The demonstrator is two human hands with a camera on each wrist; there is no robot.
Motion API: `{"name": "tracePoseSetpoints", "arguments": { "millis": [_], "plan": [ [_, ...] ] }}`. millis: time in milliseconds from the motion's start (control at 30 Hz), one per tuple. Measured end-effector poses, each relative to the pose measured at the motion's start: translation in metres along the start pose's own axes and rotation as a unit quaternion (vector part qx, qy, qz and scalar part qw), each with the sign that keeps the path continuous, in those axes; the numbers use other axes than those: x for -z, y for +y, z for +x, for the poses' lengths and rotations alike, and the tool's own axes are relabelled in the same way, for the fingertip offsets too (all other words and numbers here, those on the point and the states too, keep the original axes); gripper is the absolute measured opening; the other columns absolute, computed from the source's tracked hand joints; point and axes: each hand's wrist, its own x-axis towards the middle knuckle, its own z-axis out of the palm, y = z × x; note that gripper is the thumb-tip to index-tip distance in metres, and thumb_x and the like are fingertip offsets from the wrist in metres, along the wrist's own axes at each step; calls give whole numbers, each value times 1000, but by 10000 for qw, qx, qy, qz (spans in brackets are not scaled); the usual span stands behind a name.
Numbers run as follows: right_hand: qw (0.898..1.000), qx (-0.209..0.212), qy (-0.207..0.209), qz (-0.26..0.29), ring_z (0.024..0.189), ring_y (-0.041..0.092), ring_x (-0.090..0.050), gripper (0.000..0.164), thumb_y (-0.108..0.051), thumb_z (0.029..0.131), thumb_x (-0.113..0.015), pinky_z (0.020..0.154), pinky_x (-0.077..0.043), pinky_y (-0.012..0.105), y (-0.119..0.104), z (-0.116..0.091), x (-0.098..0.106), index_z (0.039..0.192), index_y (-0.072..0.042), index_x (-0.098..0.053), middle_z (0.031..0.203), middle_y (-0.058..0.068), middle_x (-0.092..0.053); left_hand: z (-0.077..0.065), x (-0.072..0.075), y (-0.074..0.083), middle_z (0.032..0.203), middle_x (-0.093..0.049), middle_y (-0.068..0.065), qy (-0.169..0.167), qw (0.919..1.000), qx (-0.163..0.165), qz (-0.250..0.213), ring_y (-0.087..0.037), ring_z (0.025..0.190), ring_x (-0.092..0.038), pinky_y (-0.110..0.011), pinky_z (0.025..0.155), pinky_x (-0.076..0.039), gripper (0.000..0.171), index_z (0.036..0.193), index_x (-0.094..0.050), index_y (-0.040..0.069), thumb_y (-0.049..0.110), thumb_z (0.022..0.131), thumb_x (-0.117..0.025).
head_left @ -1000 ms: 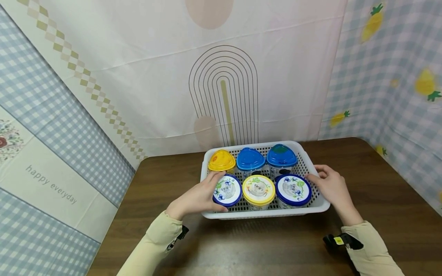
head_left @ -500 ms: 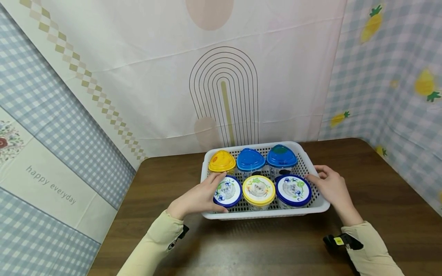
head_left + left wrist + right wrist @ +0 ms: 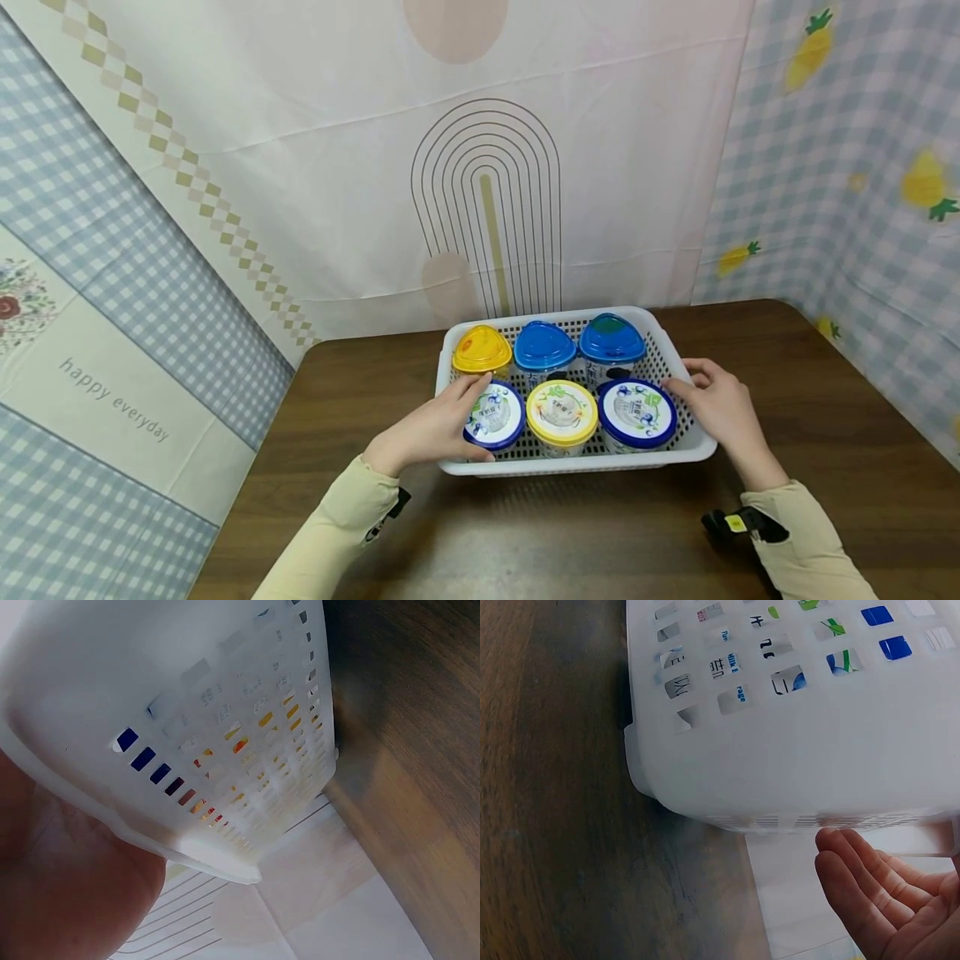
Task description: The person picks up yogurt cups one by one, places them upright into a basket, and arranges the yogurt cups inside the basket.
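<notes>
A white plastic basket (image 3: pixel 577 467) stands on the table with two rows of lidded tubs in it. In the front row, a tub with a blue-rimmed white lid (image 3: pixel 493 414) is at the left, a yellow-rimmed one (image 3: pixel 562 412) in the middle and another blue-rimmed one (image 3: pixel 637 412) at the right. My left hand (image 3: pixel 438 421) reaches over the left rim, thumb and fingers round the left front tub; the left wrist view shows its palm against the rim, fingers hidden. At the right end, my right hand (image 3: pixel 716 404) grips the basket rim, thumb inside and fingers (image 3: pixel 847 877) outside.
Behind stand a tub with a yellow domed lid (image 3: pixel 482 350) and two with blue domed lids (image 3: pixel 545 346). The brown wooden table (image 3: pixel 525 542) extends around the basket. A patterned cloth (image 3: pixel 360 208) hangs along the table's back edge.
</notes>
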Motion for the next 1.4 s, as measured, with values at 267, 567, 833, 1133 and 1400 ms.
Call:
{"name": "tracePoseSetpoints", "arguments": {
  "millis": [267,567,833,1133,1400],
  "plan": [
    [10000,-71,-21,-20,83,34,-72,62,-40,100,-62,64,-60,46,0,-1,1,140,5,-49,110,30,-67,0,-1,1,161,-25,-13,22,9998,-30,199,-25,144,-32,-39,117,-31,115,161,-19,4,51,78,-84],
    [10000,-89,-33,-3,87,37,-72,62,-40,100,-61,65,-60,47,-2,-4,3,140,6,-49,114,33,-66,-2,-1,2,160,-29,-14,149,9995,-132,233,-25,145,-31,-40,117,-32,111,159,-25,2,50,78,-85],
    [10000,-72,-30,-17,88,38,-71,61,-39,100,-61,66,-60,48,-3,-4,3,140,6,-49,115,33,-66,-5,0,3,157,-32,-15,204,9988,-261,358,-26,144,-33,-39,116,-32,109,157,-30,-1,50,78,-85],
    [9999,-111,-95,15,88,38,-71,63,-41,100,-61,66,-60,48,-3,-4,3,141,6,-48,116,33,-65,-8,3,7,158,-31,-16,72,9994,-111,333,-28,144,-34,-41,115,-34,107,158,-29,0,48,79,-85],
    [9998,-119,-147,1,88,37,-71,64,-43,100,-60,66,-60,47,1,-3,3,141,6,-47,118,34,-64,-10,2,7,159,-30,-16,61,9998,-55,203,-27,143,-34,-41,116,-33,107,158,-28,0,46,80,-85]
  ]
}}
